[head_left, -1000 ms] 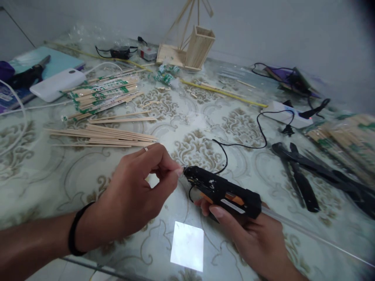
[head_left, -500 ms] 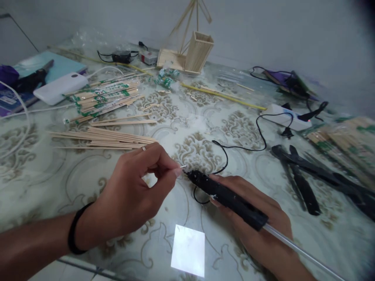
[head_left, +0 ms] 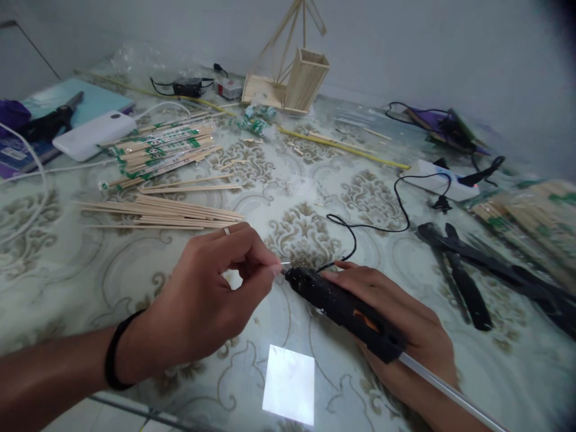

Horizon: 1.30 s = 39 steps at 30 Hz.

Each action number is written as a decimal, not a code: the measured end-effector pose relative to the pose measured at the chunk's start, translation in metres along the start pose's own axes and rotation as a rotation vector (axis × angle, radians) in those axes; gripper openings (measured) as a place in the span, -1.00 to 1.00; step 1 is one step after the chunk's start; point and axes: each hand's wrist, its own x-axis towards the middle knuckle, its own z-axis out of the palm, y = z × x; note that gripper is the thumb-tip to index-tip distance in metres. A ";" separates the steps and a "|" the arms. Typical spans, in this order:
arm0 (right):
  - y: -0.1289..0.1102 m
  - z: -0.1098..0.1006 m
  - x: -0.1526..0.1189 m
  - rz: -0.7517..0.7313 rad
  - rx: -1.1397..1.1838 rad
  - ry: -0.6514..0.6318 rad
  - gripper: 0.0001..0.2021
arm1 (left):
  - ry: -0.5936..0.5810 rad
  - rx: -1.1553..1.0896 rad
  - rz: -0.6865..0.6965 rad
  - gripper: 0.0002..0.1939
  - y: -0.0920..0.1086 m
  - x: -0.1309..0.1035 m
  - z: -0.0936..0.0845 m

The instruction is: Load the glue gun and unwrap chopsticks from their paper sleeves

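A black glue gun (head_left: 342, 312) is held over the patterned desk (head_left: 243, 366), toward the near edge and about midway between the sides, with its nozzle angled toward the left. Of the two hands, the right hand (head_left: 411, 327) is wrapped around the gun's body, its fingers closed on the casing. A clear glue stick (head_left: 443, 385) is seen protruding from the gun's back end. By the left hand (head_left: 216, 291), a thin pale strand (head_left: 285, 263) is pinched between thumb and forefinger, its free end placed just beside the nozzle; whether the two are touching cannot be told. A black cord (head_left: 378, 227) is looped beyond the gun, toward the right edge. Beyond the left hand, loose wooden sticks (head_left: 180, 211) are spread, and wrapped sticks (head_left: 166, 147) are piled farther toward the far left corner. Near the right edge, black-handled tools (head_left: 470, 294) are laid, with a white power strip (head_left: 443, 180) set behind them. At the far edge, by the wall, a wooden stick structure (head_left: 306, 81) is stood.
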 end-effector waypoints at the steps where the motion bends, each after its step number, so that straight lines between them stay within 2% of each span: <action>1: -0.001 0.000 0.000 -0.009 0.002 -0.001 -0.60 | -0.003 0.000 -0.002 -0.86 0.000 0.000 0.000; 4: -0.001 0.000 0.001 -0.015 -0.001 -0.003 -0.59 | -0.001 0.035 0.009 -0.85 0.001 0.000 0.001; 7: 0.000 0.001 0.002 -0.019 -0.006 0.003 -0.64 | 0.003 0.088 0.082 -0.84 0.003 0.002 0.000; 10: 0.005 0.001 0.004 -0.090 -0.013 0.022 -0.66 | 0.025 0.082 0.125 -0.84 0.004 0.003 -0.003; 14: 0.011 0.001 0.006 -0.185 -0.024 0.040 -0.63 | 0.054 0.050 0.114 -0.87 0.002 0.004 -0.004; 31: 0.010 -0.002 0.004 -0.259 -0.045 -0.008 -0.64 | -0.024 0.123 0.136 -0.82 0.005 0.002 0.000; 39: 0.005 -0.002 0.006 -0.306 -0.049 0.041 -0.62 | -0.018 0.147 0.143 -0.79 0.007 0.000 0.000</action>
